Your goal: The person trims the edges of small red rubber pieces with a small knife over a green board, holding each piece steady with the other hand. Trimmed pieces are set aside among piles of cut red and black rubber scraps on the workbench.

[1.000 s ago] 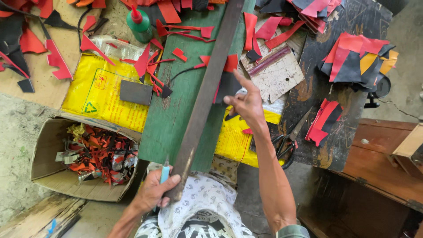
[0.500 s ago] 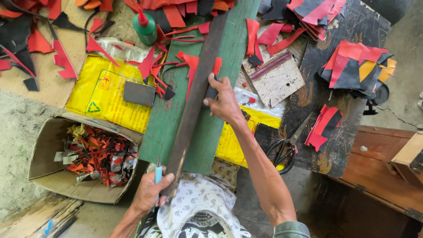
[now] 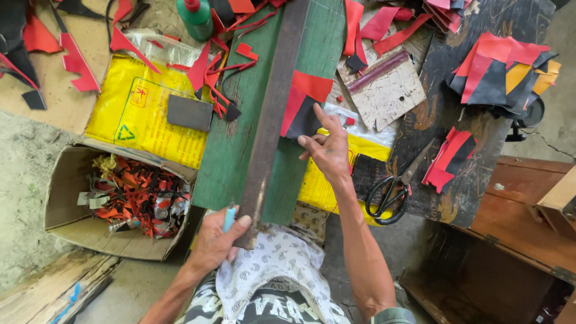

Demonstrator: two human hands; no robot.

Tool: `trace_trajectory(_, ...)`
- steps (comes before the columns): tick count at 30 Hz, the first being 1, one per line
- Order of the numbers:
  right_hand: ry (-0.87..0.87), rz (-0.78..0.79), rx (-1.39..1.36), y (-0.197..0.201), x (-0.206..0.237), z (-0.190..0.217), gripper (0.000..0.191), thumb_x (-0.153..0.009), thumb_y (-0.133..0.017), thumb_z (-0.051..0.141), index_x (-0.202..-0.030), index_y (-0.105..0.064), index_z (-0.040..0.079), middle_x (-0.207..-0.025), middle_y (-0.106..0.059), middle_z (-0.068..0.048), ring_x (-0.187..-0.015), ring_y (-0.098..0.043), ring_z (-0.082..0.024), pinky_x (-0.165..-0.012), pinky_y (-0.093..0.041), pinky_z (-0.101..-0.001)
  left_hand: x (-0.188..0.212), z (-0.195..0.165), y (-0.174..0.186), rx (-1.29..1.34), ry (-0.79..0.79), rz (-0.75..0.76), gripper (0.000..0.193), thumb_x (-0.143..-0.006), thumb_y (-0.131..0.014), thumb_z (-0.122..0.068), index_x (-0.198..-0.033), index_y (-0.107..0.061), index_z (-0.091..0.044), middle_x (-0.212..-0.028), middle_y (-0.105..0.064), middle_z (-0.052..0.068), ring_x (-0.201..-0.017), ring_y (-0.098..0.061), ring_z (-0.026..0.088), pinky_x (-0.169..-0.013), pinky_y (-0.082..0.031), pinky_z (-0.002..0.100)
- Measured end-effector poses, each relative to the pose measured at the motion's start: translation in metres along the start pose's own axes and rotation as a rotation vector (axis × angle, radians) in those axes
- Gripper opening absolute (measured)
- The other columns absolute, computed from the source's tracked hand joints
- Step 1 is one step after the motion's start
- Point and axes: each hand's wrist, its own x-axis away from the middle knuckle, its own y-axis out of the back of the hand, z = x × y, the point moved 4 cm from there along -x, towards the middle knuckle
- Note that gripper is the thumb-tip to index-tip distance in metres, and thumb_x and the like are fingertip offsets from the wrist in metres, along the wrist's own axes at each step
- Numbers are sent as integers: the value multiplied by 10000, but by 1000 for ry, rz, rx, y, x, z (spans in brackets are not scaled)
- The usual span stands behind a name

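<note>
— Start at the left. What is there?

— A cardboard box (image 3: pixel 78 198) on the floor, holding a heap of red and black offcuts (image 3: pixel 135 195). Beside it a yellow sack (image 3: pixel 141 114) lies flat with a dark grey block (image 3: pixel 189 112) on it. A green bottle (image 3: pixel 196 18) stands at the top edge.

— And the left hand?

— The left hand (image 3: pixel 217 241) sits at the near end of a long dark bar (image 3: pixel 273 114). Its grip is closed around a small blue-handled tool (image 3: pixel 228 217), thumb against the bar's end. I cannot see the tool's tip.

— Where does the bar lie?

— Lengthwise on a green plank (image 3: pixel 231 156), running away from the person.

— The piece being worked?

— A red and black sheet piece (image 3: pixel 303 99) lies on the plank, one edge tucked against or under the bar; I cannot tell which. The right hand (image 3: pixel 327 150) rests just below it, fingers spread, fingertips touching its lower edge.

— How far along, in your judgement?

— Many scraps boxed and a stack of cut pieces (image 3: pixel 501 72) on the dark tabletop (image 3: pixel 432 114) at right suggest much done. This piece appears uncut; loose red strips (image 3: pixel 384 27) remain. Scissors (image 3: pixel 393 189) lie idle.
</note>
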Motion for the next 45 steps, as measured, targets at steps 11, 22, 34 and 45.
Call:
trace_trajectory(11, 20, -66, 115, -24, -23, 15, 723, -815, -738, -147, -1484, -501, -8, -1283, -494, -92, -733, -733, -157, -412, -578, -245, 3, 26, -15, -206, 85, -47, 378, -980, -606, -358, -1055, -688, 3, -638, -670, 22, -409, -550, 83, -402, -527, 253)
trace_trajectory(22, -1, -62, 102, -23, -9, 21, 732, -809, -705, -163, -1488, -478, -12, -1303, -496, -92, -782, -778, -221, -433, -592, -251, 9, 5, -11, -434, -7, -154, 472, -967, -578, -375, -1288, -621, -32, -647, -725, 116, -479, -628, 118, -462, -502, 318)
trace_trajectory(34, -5, -77, 259, -26, -22, 19, 732, -800, -701, -177, -1483, -496, -8, -1133, -463, -77, -722, -762, -186, -548, -619, -275, 5, 13, -10, -601, 76, -119, 592, -985, -599, -391, -1371, -580, 57, -764, -720, 292, -601, -648, 217, -647, -555, 405)
trace_trajectory(45, 276, -104, 861, -22, -21, 44, 833, -609, -953, 75, -1379, -636, 62, -1086, -459, -168, -1030, -520, -322, -860, -500, -460, 10, 14, 4, -681, 13, -140, 528, -953, -635, -328, -1291, -619, 78, -471, -470, 258, -406, -508, 188, -465, -437, 430)
